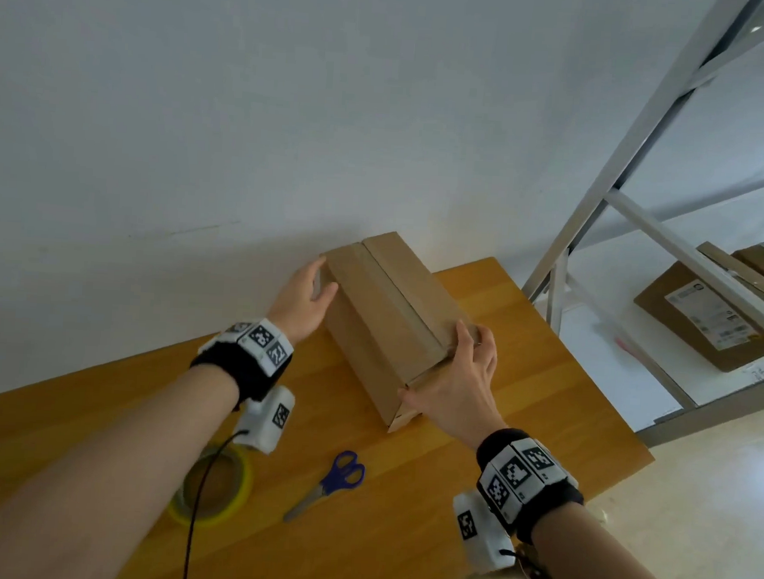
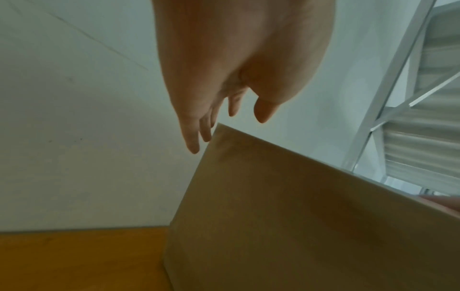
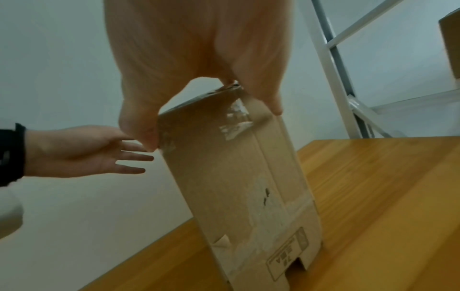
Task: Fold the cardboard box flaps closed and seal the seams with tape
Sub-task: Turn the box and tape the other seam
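Observation:
A long brown cardboard box (image 1: 388, 307) lies on the wooden table (image 1: 535, 388), its top flaps folded down with a seam running lengthwise. My right hand (image 1: 431, 361) grips the near end, thumb on one side and fingers over the top edge; the right wrist view shows this end face (image 3: 236, 177) with old tape scraps. At the far end my left hand (image 1: 322, 281) is open, fingers straight beside the box corner (image 2: 219, 130). A yellow-green tape roll (image 1: 211, 484) and blue-handled scissors (image 1: 333, 478) lie on the table near me.
A white wall runs close behind the table. A grey metal shelf frame (image 1: 637, 184) stands to the right and holds another labelled cardboard box (image 1: 705, 318). The table's right edge (image 1: 590, 369) drops to a pale floor.

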The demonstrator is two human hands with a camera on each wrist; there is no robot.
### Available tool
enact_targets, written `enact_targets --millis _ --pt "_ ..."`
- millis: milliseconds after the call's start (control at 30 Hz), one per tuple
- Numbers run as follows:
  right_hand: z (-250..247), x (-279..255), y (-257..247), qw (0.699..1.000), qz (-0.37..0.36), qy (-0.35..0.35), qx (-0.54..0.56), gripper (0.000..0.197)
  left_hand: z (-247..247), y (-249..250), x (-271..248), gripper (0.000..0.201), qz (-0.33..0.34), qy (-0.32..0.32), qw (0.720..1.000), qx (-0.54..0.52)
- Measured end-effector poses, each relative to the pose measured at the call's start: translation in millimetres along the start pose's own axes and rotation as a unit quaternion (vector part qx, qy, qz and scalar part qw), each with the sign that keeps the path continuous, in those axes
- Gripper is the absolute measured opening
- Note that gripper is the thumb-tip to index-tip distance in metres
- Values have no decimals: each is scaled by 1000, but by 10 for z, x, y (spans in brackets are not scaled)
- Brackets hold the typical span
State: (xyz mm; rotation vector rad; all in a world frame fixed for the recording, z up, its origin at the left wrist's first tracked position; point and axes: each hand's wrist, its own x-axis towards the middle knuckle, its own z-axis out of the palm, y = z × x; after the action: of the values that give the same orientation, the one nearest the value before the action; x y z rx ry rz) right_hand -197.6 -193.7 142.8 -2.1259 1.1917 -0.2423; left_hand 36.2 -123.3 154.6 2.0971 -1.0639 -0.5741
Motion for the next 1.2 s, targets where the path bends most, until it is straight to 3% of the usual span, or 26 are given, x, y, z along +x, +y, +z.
enact_targets --millis 233,367,467,633,867,1033,1100,1200 --pt "-117 30 157 999 -21 -44 5 132 20 50 369 64 -55 -1 998 10" --pt "-106 -18 252 994 10 -29 109 134 22 54 370 58 -60 13 998 3" --pt "-69 -107 358 980 64 7 189 118 12 24 304 58 -67 12 998 -12" --pt "52 -206 420 979 54 7 197 79 3 65 154 52 -74 12 997 -12" --pt "103 -150 333 955 46 -7 293 70 -173 88 -79 52 -135 79 985 -75" --pt "16 -154 180 923 55 -12 380 48 -413 79 -334 53 -154 81 969 -173" --pt "-4 -128 114 917 58 -14 395 50 -515 39 -454 61 -159 56 969 -183" --pt "-13 -47 31 911 67 -17 407 62 -681 -67 -609 95 -180 -4 968 -172"
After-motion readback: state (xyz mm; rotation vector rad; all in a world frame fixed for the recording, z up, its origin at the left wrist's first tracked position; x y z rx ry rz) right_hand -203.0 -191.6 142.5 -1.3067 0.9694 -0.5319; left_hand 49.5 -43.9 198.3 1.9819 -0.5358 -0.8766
